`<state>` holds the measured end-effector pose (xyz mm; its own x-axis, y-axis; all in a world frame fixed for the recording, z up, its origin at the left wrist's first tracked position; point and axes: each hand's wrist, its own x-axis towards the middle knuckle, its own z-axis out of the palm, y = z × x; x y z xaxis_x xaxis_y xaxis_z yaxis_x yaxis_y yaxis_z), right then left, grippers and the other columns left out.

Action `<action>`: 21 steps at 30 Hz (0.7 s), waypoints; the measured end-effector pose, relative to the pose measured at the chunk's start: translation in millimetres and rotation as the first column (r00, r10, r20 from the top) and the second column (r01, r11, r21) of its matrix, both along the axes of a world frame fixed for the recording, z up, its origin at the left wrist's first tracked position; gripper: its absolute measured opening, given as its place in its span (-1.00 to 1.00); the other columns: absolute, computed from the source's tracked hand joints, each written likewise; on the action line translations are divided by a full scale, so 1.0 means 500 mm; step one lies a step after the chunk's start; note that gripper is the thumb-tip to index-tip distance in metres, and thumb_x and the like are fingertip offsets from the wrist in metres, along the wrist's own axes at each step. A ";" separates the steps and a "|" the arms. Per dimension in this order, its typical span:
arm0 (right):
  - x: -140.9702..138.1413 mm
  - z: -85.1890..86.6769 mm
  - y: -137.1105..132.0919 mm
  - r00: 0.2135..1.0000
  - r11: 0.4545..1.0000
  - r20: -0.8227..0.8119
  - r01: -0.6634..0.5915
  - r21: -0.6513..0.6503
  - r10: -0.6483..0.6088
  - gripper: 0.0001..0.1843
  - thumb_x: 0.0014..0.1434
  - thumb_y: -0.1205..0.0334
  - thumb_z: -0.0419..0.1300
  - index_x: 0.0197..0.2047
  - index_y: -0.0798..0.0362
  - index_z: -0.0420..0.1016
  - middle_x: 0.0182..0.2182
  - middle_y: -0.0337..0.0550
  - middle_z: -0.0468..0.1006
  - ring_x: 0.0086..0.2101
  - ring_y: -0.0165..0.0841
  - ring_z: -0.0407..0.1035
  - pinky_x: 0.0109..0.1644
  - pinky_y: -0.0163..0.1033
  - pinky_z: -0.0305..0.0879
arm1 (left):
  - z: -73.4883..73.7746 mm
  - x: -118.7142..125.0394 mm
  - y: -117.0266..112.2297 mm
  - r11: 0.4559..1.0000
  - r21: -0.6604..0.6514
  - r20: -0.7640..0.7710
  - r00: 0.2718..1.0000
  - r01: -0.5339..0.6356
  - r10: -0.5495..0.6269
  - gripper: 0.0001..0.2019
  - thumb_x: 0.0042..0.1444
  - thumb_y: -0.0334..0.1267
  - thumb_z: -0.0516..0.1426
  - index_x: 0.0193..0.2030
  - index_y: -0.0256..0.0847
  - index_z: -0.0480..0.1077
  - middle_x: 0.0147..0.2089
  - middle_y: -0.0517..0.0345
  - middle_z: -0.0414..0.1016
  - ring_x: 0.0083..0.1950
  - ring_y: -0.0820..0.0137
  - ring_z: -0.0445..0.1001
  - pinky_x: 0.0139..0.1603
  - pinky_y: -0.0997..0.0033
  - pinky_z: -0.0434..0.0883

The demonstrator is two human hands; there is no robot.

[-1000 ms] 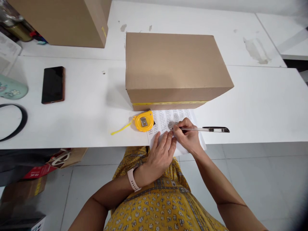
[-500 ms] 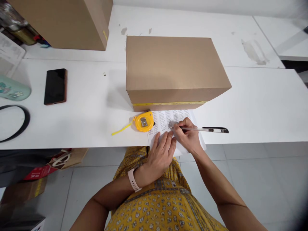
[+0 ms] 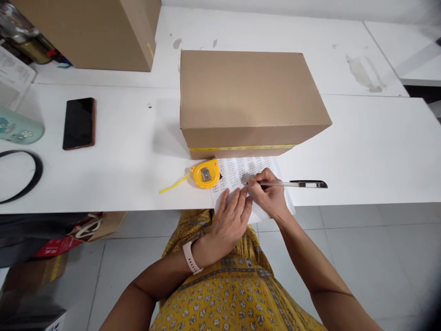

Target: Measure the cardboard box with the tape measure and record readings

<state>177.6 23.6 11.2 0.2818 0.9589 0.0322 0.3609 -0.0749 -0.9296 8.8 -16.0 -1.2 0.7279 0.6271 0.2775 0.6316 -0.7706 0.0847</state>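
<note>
My right hand is closed around a clear pen with a black end, its tip on a sheet of paper covered in columns of handwriting. Flat on the lower part of that paper lies my left hand, fingers stretched out, a pale pink band at the wrist. A yellow tape measure rests at the paper's left edge. Its yellow tape runs along the front side of a brown cardboard box, just beyond my hands. The box hides the paper's far end.
A phone, a mint-green bottle and a black ring-shaped band lie on the white table to the left. Another cardboard box stands at the back left. Bags are below the table's front edge.
</note>
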 end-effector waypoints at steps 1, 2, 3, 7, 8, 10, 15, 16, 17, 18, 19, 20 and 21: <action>0.000 0.000 0.000 1.000 1.000 0.001 -0.001 0.001 0.001 -0.75 0.15 0.21 0.25 -0.45 -0.05 0.23 -0.64 -0.40 0.26 -0.59 -0.47 0.12 -0.50 -0.31 0.10 | 0.000 -0.001 0.000 1.000 -0.005 -0.004 1.000 0.002 -0.002 -0.52 0.37 -0.28 0.07 0.35 -0.47 0.31 0.41 -0.36 0.36 0.45 -0.02 0.30 0.50 -0.22 0.16; 0.000 0.000 0.000 1.000 1.000 0.001 0.001 0.003 -0.001 -0.74 0.15 0.20 0.25 -0.46 -0.05 0.23 -0.64 -0.40 0.26 -0.59 -0.47 0.12 -0.50 -0.31 0.10 | 0.000 -0.001 0.000 1.000 -0.007 -0.005 1.000 0.004 -0.004 -0.52 0.37 -0.28 0.07 0.36 -0.47 0.31 0.42 -0.36 0.35 0.46 -0.02 0.29 0.51 -0.21 0.15; 0.000 0.001 0.000 1.000 1.000 0.001 0.005 0.007 -0.005 -0.74 0.16 0.19 0.25 -0.46 -0.05 0.23 -0.64 -0.40 0.25 -0.59 -0.47 0.11 -0.50 -0.30 0.09 | 0.000 -0.001 -0.001 1.000 -0.009 -0.005 1.000 0.004 -0.004 -0.52 0.37 -0.28 0.07 0.36 -0.47 0.31 0.42 -0.35 0.34 0.46 -0.02 0.29 0.51 -0.21 0.15; 0.000 0.004 -0.001 1.000 1.000 0.012 0.022 0.014 -0.022 -0.74 0.16 0.20 0.26 -0.45 -0.05 0.23 -0.64 -0.40 0.25 -0.58 -0.46 0.12 -0.50 -0.30 0.10 | 0.001 -0.002 0.000 1.000 -0.009 -0.008 1.000 0.006 -0.006 -0.52 0.36 -0.28 0.07 0.35 -0.47 0.32 0.42 -0.36 0.34 0.45 -0.02 0.30 0.51 -0.21 0.16; 0.000 0.004 -0.001 1.000 1.000 0.016 0.021 0.015 -0.021 -0.74 0.16 0.20 0.26 -0.45 -0.05 0.23 -0.64 -0.40 0.25 -0.58 -0.46 0.13 -0.50 -0.30 0.10 | 0.001 -0.002 0.000 1.000 -0.007 -0.009 1.000 0.005 -0.005 -0.52 0.36 -0.28 0.07 0.35 -0.47 0.32 0.43 -0.36 0.34 0.45 -0.02 0.30 0.51 -0.21 0.16; 0.000 0.004 -0.001 1.000 1.000 0.022 0.016 0.016 -0.016 -0.74 0.16 0.20 0.25 -0.45 -0.05 0.23 -0.64 -0.40 0.25 -0.58 -0.46 0.12 -0.50 -0.31 0.10 | 0.003 -0.002 0.000 1.000 0.000 -0.010 1.000 0.004 -0.004 -0.53 0.37 -0.27 0.06 0.35 -0.47 0.32 0.42 -0.35 0.34 0.45 -0.01 0.30 0.50 -0.20 0.17; -0.001 0.000 0.001 1.000 1.000 0.017 0.012 0.012 -0.012 -0.73 0.15 0.19 0.27 -0.46 -0.05 0.23 -0.64 -0.39 0.25 -0.58 -0.46 0.11 -0.50 -0.31 0.09 | 0.003 -0.002 0.002 1.000 0.009 -0.015 1.000 0.005 -0.004 -0.53 0.36 -0.27 0.07 0.34 -0.47 0.32 0.41 -0.34 0.37 0.44 -0.02 0.31 0.50 -0.20 0.16; -0.002 0.000 0.001 1.000 1.000 0.015 0.012 0.013 -0.013 -0.73 0.14 0.19 0.27 -0.46 -0.05 0.23 -0.64 -0.39 0.25 -0.58 -0.46 0.11 -0.50 -0.31 0.09 | 0.003 -0.002 0.002 1.000 0.008 -0.015 1.000 0.005 -0.005 -0.53 0.36 -0.27 0.07 0.34 -0.47 0.32 0.41 -0.34 0.36 0.44 -0.02 0.31 0.50 -0.20 0.16; -0.002 0.000 0.002 1.000 1.000 0.011 0.011 0.014 -0.011 -0.73 0.14 0.19 0.28 -0.46 -0.05 0.24 -0.64 -0.39 0.26 -0.58 -0.46 0.11 -0.50 -0.31 0.09 | 0.002 -0.002 0.003 1.000 0.006 -0.016 1.000 0.006 -0.006 -0.52 0.36 -0.27 0.07 0.34 -0.47 0.32 0.41 -0.34 0.36 0.45 -0.02 0.30 0.50 -0.20 0.16; -0.001 0.000 0.002 1.000 1.000 0.003 0.010 0.018 -0.010 -0.73 0.13 0.20 0.28 -0.46 -0.05 0.24 -0.63 -0.39 0.26 -0.57 -0.46 0.11 -0.50 -0.31 0.09 | 0.002 -0.002 0.002 1.000 0.004 -0.017 1.000 0.006 -0.006 -0.52 0.36 -0.27 0.07 0.34 -0.48 0.31 0.42 -0.35 0.36 0.45 -0.02 0.30 0.50 -0.20 0.16; 0.000 0.001 0.002 1.000 1.000 -0.009 0.009 0.023 -0.009 -0.73 0.13 0.21 0.29 -0.46 -0.05 0.24 -0.63 -0.39 0.26 -0.57 -0.46 0.11 -0.50 -0.31 0.09 | 0.002 -0.003 0.002 1.000 0.002 -0.019 1.000 0.007 -0.007 -0.52 0.36 -0.27 0.07 0.35 -0.48 0.30 0.42 -0.35 0.35 0.45 -0.02 0.29 0.50 -0.20 0.15; 0.003 0.002 0.003 1.000 0.999 -0.025 0.012 0.030 -0.011 -0.73 0.13 0.21 0.29 -0.46 -0.05 0.24 -0.62 -0.39 0.26 -0.56 -0.46 0.11 -0.49 -0.30 0.10 | 0.002 -0.003 0.002 1.000 -0.003 -0.023 1.000 0.007 -0.008 -0.51 0.36 -0.27 0.07 0.36 -0.48 0.30 0.43 -0.35 0.33 0.46 -0.02 0.28 0.51 -0.19 0.15; 0.007 0.003 0.003 0.999 0.999 -0.043 0.013 0.035 -0.011 -0.72 0.14 0.20 0.30 -0.46 -0.04 0.25 -0.60 -0.38 0.28 -0.55 -0.46 0.12 -0.48 -0.30 0.11 | 0.003 -0.004 0.002 1.000 -0.009 -0.028 1.000 0.009 -0.009 -0.51 0.36 -0.27 0.07 0.36 -0.47 0.29 0.45 -0.35 0.31 0.47 -0.01 0.27 0.51 -0.19 0.14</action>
<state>181.2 25.0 12.7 0.2951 0.9540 0.0535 0.3202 -0.0460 -0.9462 6.9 -15.1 0.2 0.7406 0.6229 0.2520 0.6271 -0.7754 0.0738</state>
